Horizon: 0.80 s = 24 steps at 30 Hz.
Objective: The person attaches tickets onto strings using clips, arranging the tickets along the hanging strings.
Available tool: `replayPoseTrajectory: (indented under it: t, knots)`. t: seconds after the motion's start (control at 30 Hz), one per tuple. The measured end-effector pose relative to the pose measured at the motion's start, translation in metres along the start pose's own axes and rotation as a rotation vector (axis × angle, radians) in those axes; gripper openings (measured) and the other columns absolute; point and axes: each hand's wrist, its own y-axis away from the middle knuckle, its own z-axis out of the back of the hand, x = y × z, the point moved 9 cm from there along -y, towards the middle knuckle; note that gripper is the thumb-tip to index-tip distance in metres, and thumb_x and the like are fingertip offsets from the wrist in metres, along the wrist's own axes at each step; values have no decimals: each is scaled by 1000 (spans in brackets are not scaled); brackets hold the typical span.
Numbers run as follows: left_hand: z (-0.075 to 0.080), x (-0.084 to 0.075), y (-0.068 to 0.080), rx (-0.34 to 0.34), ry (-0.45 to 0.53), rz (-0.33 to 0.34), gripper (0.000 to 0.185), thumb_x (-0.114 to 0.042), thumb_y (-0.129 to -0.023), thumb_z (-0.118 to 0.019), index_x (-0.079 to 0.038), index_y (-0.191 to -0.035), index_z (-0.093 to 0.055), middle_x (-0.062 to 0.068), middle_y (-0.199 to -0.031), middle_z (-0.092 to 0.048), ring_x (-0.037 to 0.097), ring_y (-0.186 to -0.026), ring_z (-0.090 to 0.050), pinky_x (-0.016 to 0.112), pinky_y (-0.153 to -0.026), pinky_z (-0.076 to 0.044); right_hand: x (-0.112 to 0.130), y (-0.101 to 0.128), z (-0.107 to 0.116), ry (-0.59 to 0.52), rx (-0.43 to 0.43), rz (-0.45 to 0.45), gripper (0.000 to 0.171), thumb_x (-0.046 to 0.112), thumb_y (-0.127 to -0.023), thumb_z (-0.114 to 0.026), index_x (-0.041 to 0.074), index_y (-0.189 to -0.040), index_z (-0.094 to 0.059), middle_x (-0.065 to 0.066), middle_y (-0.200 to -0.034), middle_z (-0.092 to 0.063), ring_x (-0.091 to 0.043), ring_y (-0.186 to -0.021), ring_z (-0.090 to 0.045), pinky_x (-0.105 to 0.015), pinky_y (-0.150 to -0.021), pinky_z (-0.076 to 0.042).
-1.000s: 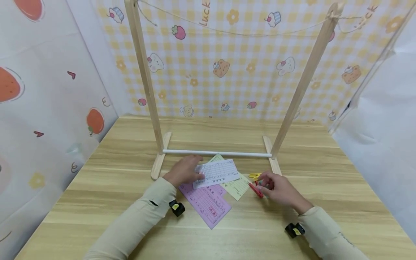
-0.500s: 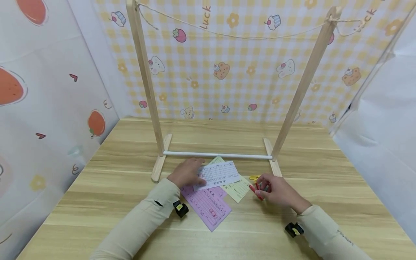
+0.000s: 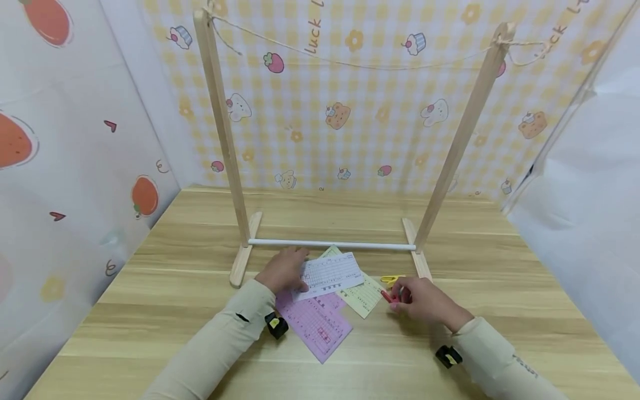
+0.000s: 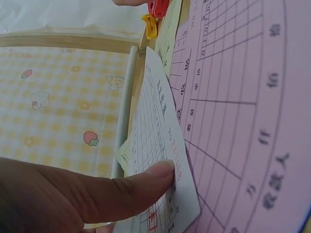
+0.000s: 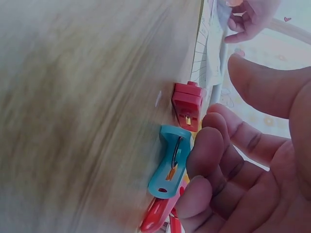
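Note:
My left hand (image 3: 284,271) holds the left end of a white printed slip (image 3: 334,273), with the thumb on top of it in the left wrist view. Beneath that slip lie pink slips (image 3: 320,330) and a pale green slip (image 3: 365,297). My right hand (image 3: 422,300) is at a small group of plastic clothespins, its thumb apart from the bent fingers. In the right wrist view a red clothespin (image 5: 187,104), a teal clothespin (image 5: 170,162) and another red clothespin (image 5: 158,213) lie right beside the fingertips. A yellow clothespin (image 3: 391,279) lies just beyond the hand.
Behind the slips stands a wooden frame with a left post (image 3: 222,133), a right post (image 3: 462,139) and a white crossbar (image 3: 330,243) low down. A string (image 3: 350,64) sags between the post tops. All of it stands on a wood-grain table (image 3: 165,311).
The head view has tilted slightly up. My right fingers have shifted among the clothespins, and the red one by them now shows less of its length. My left hand stays at the white slip.

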Motion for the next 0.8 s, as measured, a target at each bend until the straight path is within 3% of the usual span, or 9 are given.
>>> replayPoseTrajectory:
  t: [0.27, 0.43, 0.57, 0.8]
  knots:
    - [0, 2, -3, -17, -15, -11, 49, -16, -65, -90, 0, -103, -64, 9, -93, -54, 25, -86, -51, 40, -79, -47, 0, -2, -3, 26, 19, -10, 17, 18, -83, -78, 11, -88, -63, 4, -69, -52, -12, -61, -46, -24, -52, -37]
    - [0, 5, -5, -26, -15, -5, 30, -14, -78, -81, 0, -99, -65, 8, -91, -56, 23, -85, -53, 39, -78, -48, -1, -3, -5, 36, 25, 6, 18, 18, -82, -78, 11, -88, -63, 4, -69, -52, -11, -62, -47, -25, -52, -38]
    - [2, 5, -5, -58, 21, -18, 17, -13, -87, -71, -1, -96, -63, 6, -83, -56, 21, -77, -53, 37, -69, -48, 0, -5, -6, 55, 16, 16, 19, 20, -81, -79, 12, -87, -63, 5, -70, -52, -11, -63, -47, -25, -53, -38]
    - [8, 3, -3, -102, 72, -35, 10, -14, -94, -63, -6, -89, -59, 4, -78, -55, 18, -70, -52, 34, -61, -46, 3, -7, -7, 76, 9, -3, 18, 18, -81, -80, 12, -82, -62, 5, -69, -52, -10, -62, -47, -25, -53, -39]
